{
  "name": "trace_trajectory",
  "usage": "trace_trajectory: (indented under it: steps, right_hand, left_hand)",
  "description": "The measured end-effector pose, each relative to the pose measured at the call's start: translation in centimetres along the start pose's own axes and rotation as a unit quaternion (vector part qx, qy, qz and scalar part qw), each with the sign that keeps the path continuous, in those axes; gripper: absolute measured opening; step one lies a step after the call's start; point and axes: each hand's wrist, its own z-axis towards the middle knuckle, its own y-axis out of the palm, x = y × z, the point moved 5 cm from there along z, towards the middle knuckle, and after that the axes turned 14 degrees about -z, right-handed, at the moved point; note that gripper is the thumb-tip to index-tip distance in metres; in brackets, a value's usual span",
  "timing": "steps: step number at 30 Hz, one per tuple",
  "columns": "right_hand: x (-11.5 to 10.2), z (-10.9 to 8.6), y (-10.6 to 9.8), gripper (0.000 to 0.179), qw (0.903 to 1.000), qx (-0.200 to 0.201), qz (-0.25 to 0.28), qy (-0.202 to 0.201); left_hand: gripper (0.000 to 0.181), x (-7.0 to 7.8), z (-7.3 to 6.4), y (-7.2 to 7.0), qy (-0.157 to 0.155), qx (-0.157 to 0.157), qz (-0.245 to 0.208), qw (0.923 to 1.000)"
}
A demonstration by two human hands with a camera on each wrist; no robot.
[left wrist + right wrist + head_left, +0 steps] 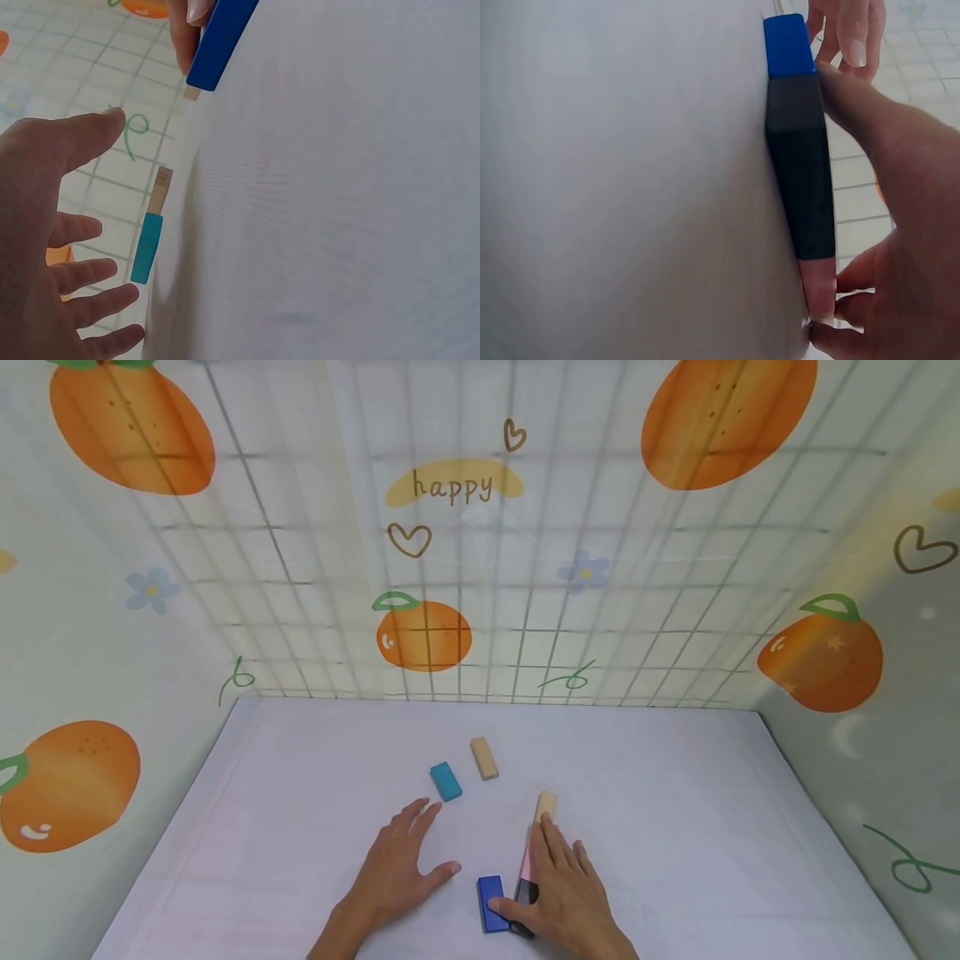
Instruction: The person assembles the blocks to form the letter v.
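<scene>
My right hand (568, 887) lies over a row of small blocks on the white surface, its fingers fairly straight. Its thumb rests on a blue block (491, 893). Beside that is a black block (802, 191), partly covered by the hand. A pink block (819, 285) and a pale wooden block (548, 802) continue the row, with the fingertips against them. My left hand (393, 868) hovers spread and holds nothing. Its fingertips are near a teal block (446, 782), which lies beside another wooden block (484, 758).
The white tabletop (300, 793) reaches back to a pale curtain (315, 568) printed with oranges and a grid. Similar printed cloth hangs along the left (75, 652) and right (847, 760) sides.
</scene>
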Motion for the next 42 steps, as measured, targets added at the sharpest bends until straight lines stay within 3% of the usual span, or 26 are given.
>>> trace_trajectory:
  steps: [20,42]
  right_hand:
    - [0.0,0.2,0.2,0.137,0.9999,-0.01,-0.006,0.008]
    - [0.1,0.2,0.4,0.138,0.9999,-0.013,-0.003,0.008]
  left_hand:
    - [0.088,0.0,1.8,-0.7,0.022,0.024,0.022,0.9992]
    - [0.088,-0.3,3.4,-1.0,0.006,0.036,0.005,0.9993]
